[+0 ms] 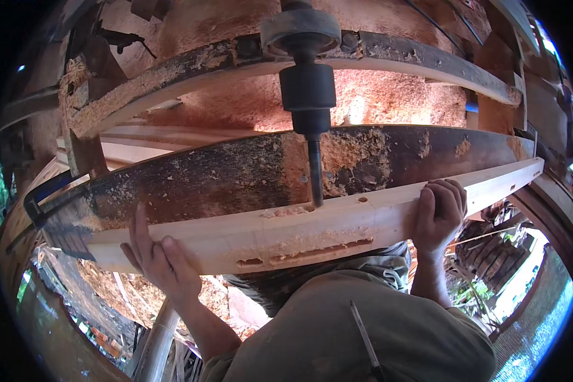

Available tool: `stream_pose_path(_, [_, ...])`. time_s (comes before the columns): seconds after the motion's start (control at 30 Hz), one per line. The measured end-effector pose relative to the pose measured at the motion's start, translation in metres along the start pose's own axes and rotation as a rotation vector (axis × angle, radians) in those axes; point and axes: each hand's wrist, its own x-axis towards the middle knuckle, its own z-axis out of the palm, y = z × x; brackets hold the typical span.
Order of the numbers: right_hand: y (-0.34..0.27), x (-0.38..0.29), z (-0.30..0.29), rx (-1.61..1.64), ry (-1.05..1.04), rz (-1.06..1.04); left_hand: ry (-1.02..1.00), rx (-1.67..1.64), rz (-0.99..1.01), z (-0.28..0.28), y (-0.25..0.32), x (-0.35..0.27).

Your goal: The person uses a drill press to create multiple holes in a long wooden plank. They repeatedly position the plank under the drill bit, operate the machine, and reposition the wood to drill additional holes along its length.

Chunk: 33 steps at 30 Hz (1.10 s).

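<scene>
A long squared wooden beam (315,229) lies across a dark board in front of me, with mortise slots cut in its near and upper faces. My right hand (441,210) grips the beam's right part with curled fingers. Against its left part rests my left hand (164,258), fingers spread, the thumb side on the wood. Between the hands, a drill bit (315,172) in a dark chuck (308,90) points down, its tip at the end of a slot full of shavings. A small round hole (362,199) sits just right of the bit.
Behind the bit stands the dark work board (219,167), coated with sawdust. A curved wooden rail (172,71) spans the back. At the left end is a dark metal bracket (36,203). A pen (365,334) hangs on my shirt. Wood shavings lie below.
</scene>
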Motion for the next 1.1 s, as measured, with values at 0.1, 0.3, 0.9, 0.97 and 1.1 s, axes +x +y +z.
stream_pose_path(0.1, [-0.001, 0.001, 0.0, 0.004, 0.007, 0.02, -0.007, -0.002, -0.003, 0.0, 0.002, 0.002])
stream_pose_path(0.3, [-0.001, 0.001, 0.002, 0.015, 0.017, 0.034, 0.004, 0.042, -0.005, 0.001, 0.001, 0.003])
stream_pose_path(0.9, [-0.003, 0.007, 0.005, 0.011, 0.022, 0.064, 0.054, -0.029, -0.028, 0.005, 0.004, 0.014])
stream_pose_path(0.97, [-0.002, 0.007, 0.006, 0.019, 0.025, 0.067, 0.045, -0.033, -0.031, 0.003, 0.005, 0.014])
stream_pose_path(1.1, [-0.004, 0.01, 0.007, 0.02, 0.022, 0.075, 0.068, -0.048, -0.019, 0.004, 0.002, 0.016])
